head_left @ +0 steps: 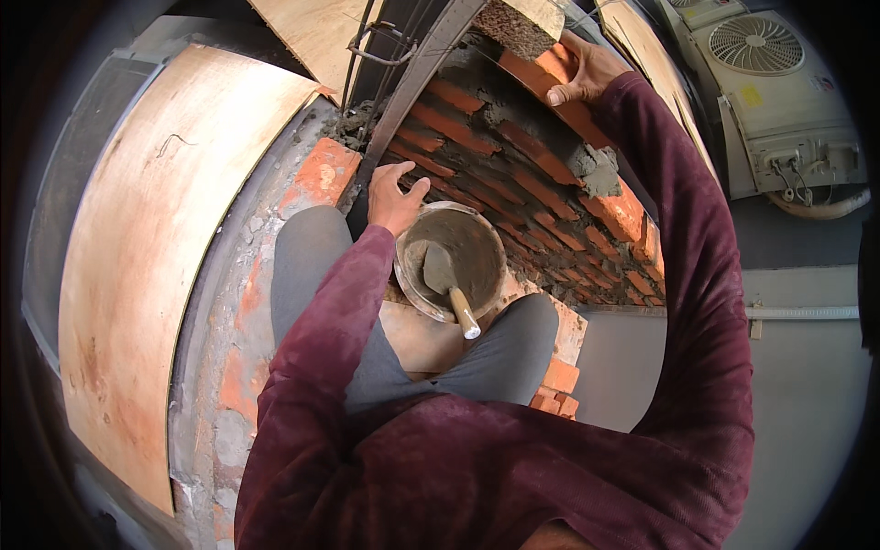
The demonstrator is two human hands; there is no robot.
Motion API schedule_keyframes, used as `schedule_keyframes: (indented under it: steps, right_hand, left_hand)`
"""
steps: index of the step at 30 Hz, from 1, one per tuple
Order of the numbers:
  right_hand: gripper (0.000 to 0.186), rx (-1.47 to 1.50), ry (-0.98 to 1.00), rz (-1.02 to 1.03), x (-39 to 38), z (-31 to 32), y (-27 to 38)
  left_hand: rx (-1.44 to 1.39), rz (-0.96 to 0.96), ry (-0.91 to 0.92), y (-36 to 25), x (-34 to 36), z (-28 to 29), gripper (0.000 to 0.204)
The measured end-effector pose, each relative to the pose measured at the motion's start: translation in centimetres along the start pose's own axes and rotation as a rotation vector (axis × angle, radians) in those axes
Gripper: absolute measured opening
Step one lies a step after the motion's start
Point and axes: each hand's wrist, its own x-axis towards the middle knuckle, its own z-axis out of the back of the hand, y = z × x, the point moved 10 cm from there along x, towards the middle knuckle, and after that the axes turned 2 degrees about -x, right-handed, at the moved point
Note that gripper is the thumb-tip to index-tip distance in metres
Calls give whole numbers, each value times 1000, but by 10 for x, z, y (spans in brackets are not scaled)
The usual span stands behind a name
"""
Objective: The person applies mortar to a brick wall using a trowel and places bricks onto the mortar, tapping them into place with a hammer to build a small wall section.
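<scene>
My right hand reaches up to the top of a red brick wall, its fingers and thumb around an orange brick on the top course. My left hand is above the far left rim of a round mortar bucket, thumb and fingers apart with nothing between them. Whether that hand touches the rim, I cannot tell. In the bucket stands a trowel, its blade down in the grey mortar and its wooden handle leaning over the near rim. A lump of wet mortar clings to the wall's upper edge.
A metal bar and bent steel rods rise left of the wall. Curved plywood lies along the left. A wooden block sits beyond the brick. Air-conditioner units hang at upper right. Loose bricks lie by my right knee.
</scene>
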Motion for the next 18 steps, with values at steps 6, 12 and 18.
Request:
schedule_keyframes:
  steps: [6,12,18]
  right_hand:
    - [108,152,19,25,33,-14,5]
    - [104,161,33,23,33,-10,36]
    - [102,148,64,-9,35,-19,32]
  left_hand:
    - [-30,20,6,-1,-2,2,45]
    - [-69,65,60,-7,-3,0,50]
    - [-113,69,77,-5,0,-4,51]
